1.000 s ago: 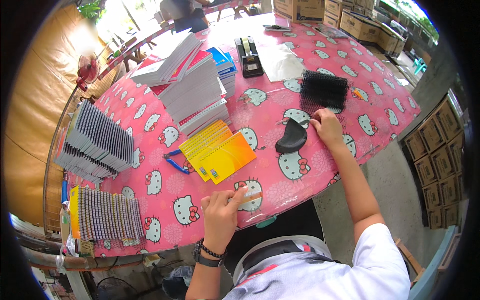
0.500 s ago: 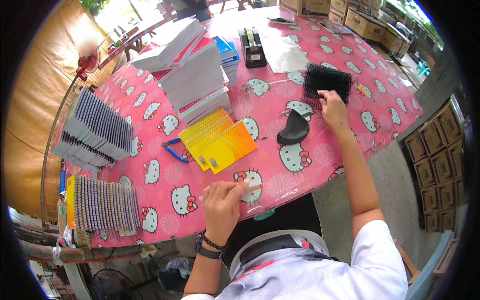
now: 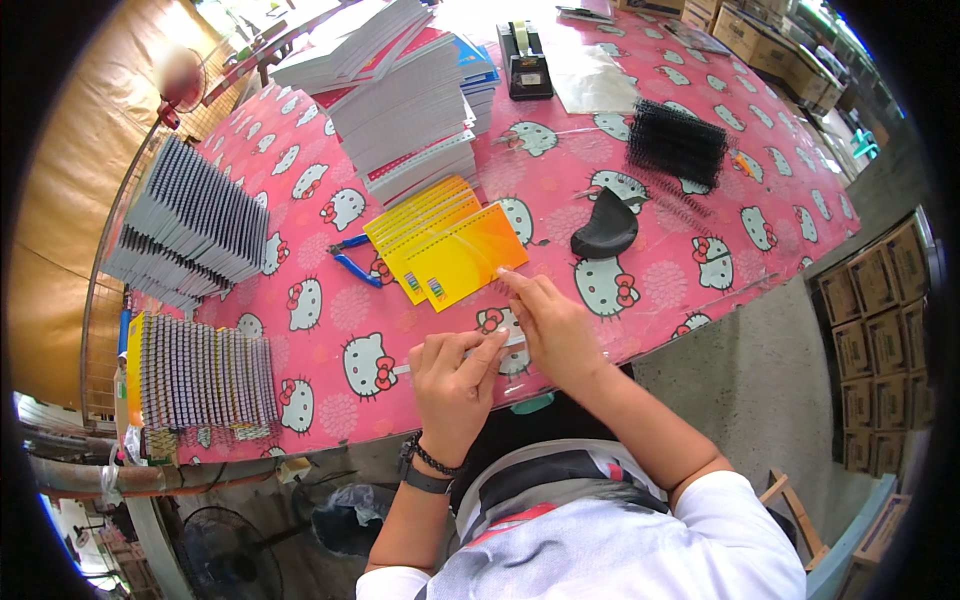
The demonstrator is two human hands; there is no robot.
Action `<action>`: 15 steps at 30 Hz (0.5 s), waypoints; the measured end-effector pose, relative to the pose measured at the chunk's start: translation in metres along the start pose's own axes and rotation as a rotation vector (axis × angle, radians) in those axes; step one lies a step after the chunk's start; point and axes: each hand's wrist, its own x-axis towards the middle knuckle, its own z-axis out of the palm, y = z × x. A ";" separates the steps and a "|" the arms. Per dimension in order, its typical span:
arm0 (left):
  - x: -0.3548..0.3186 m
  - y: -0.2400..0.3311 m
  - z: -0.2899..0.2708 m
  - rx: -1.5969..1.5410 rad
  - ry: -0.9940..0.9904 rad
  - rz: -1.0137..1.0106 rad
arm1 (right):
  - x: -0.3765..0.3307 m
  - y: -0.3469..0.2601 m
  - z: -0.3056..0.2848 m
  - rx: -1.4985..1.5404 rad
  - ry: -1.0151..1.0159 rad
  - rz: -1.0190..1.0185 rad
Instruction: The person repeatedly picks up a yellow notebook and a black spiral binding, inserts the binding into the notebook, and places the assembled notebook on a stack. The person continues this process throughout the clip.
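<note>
My left hand [image 3: 455, 380] pinches a thin white strip [image 3: 410, 367] just above the near edge of the pink table [image 3: 700, 290]. Beside it, my right hand [image 3: 552, 325] lies over the strip's right end with its fingers stretched forward. Its fingertips reach the near corner of a fanned pile of yellow-orange booklets [image 3: 445, 250]. A curved black piece [image 3: 605, 228] lies to the right of the booklets. Farther right sits a heap of black binding combs [image 3: 675, 145].
Blue pliers [image 3: 355, 265] lie left of the booklets. Rows of spiral-bound pads stand at the left edge [image 3: 195, 225] and front left corner [image 3: 205, 375]. Tall notebook stacks [image 3: 400, 110] and a black tape dispenser [image 3: 525, 60] stand at the back. Cardboard boxes [image 3: 880, 340] stand on the floor at right.
My right hand has pulled back from the black combs at the far right and now meets my left hand at the strip. My view has shifted closer to the table.
</note>
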 end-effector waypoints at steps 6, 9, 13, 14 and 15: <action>0.000 -0.004 0.000 -0.011 0.032 -0.015 | 0.011 0.016 -0.053 0.425 -0.248 -0.052; 0.001 -0.005 0.000 -0.017 0.024 -0.012 | 0.011 0.018 -0.060 0.357 -0.327 -0.097; 0.002 -0.005 0.000 -0.030 0.008 -0.009 | 0.012 0.024 -0.059 0.284 -0.337 -0.205; 0.002 -0.006 0.000 -0.032 0.008 -0.012 | 0.013 0.024 -0.059 0.263 -0.321 -0.226; 0.002 -0.006 0.000 -0.036 0.008 -0.012 | 0.015 0.022 -0.059 0.239 -0.303 -0.245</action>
